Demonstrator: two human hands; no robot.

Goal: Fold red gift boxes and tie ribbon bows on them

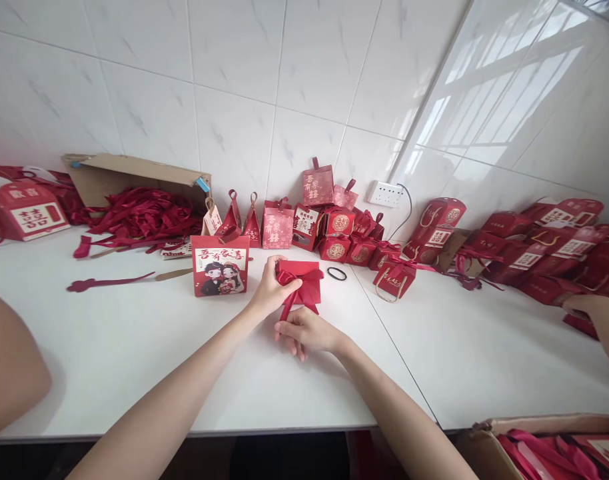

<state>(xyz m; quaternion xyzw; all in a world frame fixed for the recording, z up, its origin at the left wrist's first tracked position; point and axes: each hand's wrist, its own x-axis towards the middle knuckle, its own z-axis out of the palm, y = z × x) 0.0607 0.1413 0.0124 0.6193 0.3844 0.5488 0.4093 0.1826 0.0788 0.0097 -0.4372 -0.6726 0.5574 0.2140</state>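
Two hands, one hair tie

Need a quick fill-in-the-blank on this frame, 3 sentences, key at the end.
1. Both hands, the left hand and the right hand, work on a small box whose colour is ____.
2. Right of that box, a black ____ lies on the white table.
3. The cardboard carton lying on its side by the wall spills a heap of red ____.

Missing words: red; ring (hair tie); ribbons

White table, glossy white tiled walls, wall socket, window light reflected on the right wall.
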